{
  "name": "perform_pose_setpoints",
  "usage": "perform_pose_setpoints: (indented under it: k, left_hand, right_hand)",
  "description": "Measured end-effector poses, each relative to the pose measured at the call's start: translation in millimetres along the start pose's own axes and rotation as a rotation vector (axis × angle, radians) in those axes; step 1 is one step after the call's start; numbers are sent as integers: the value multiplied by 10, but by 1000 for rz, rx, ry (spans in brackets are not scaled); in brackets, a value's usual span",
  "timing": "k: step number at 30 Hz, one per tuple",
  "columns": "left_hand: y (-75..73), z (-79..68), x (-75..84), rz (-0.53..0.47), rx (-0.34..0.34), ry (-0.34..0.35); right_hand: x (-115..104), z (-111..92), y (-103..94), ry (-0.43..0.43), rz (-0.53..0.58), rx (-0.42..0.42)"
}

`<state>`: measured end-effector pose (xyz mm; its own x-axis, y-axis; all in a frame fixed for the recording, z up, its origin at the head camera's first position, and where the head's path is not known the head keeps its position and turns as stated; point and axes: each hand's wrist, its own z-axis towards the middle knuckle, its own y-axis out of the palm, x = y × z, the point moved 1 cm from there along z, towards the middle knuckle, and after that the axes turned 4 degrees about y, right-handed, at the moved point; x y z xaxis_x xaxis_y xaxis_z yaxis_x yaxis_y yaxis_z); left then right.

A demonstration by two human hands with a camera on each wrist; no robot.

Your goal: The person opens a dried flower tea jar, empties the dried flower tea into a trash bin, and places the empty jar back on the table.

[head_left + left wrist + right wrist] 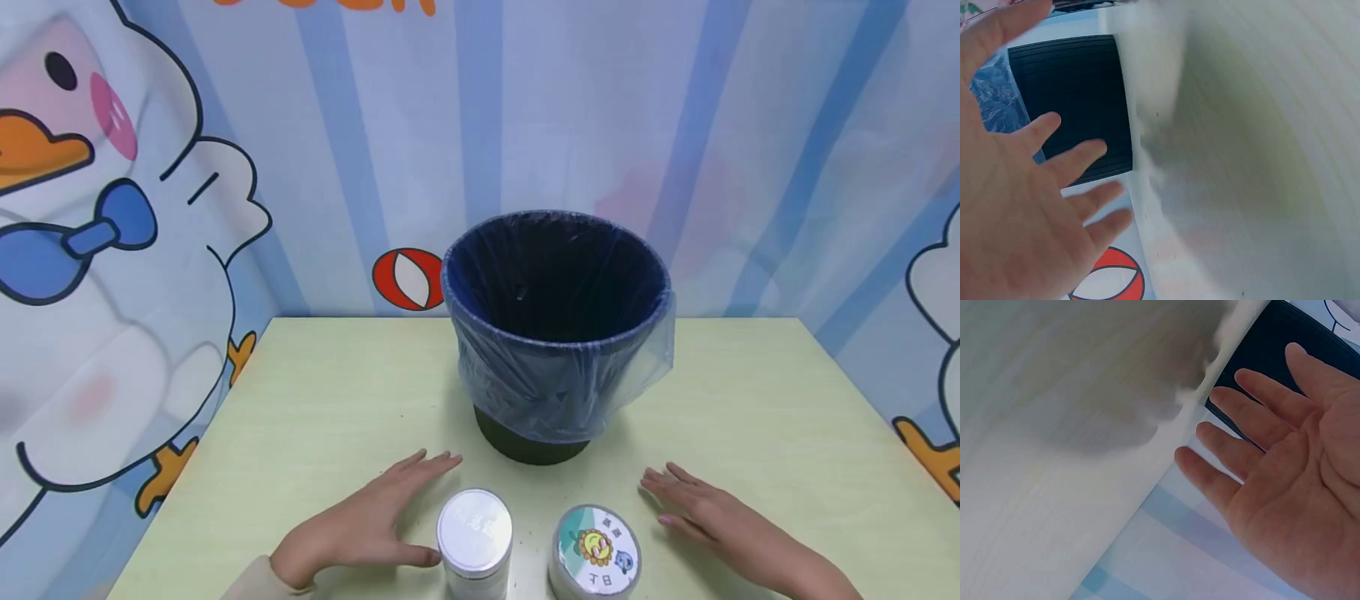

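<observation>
In the head view a white lidded canister (475,533) stands at the near edge of the picture. My left hand (375,521) is beside it with fingers spread; the thumb tip is at the canister's side, and I cannot tell if it touches. To the right stands a second round canister (597,552) with a sunflower picture on its lid. My right hand (712,521) is apart from it, fingers extended and nothing held. Both wrist views show bare palms, the left hand (1029,206) and the right hand (1291,462), holding nothing.
Behind the canisters stands a dark trash bin (532,442) lined with a translucent blue bag (540,392). It sits on a pale wooden table (360,392). A cartoon-printed backdrop (390,125) rises along the table's back and sides.
</observation>
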<state>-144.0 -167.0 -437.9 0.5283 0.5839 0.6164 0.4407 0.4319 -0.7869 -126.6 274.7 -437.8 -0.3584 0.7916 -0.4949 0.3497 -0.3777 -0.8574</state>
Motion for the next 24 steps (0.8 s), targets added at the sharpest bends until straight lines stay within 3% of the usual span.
perform_pose_setpoints:
  k: [4, 8, 12, 24]
  left_hand:
    - [-4, -4, 23, -164, -44, 42]
    - [31, 43, 34, -274, -74, 118]
    - [79, 89, 59, -372, -95, 172]
    - [223, 109, 137, -476, -52, 273]
  right_hand:
    - [-30, 7, -26, 30, 21, -2]
    - [-44, 11, -43, 0, 26, 18]
    - [-52, 9, -58, 22, 79, -2]
    - [-159, 5, -85, 40, 156, 42]
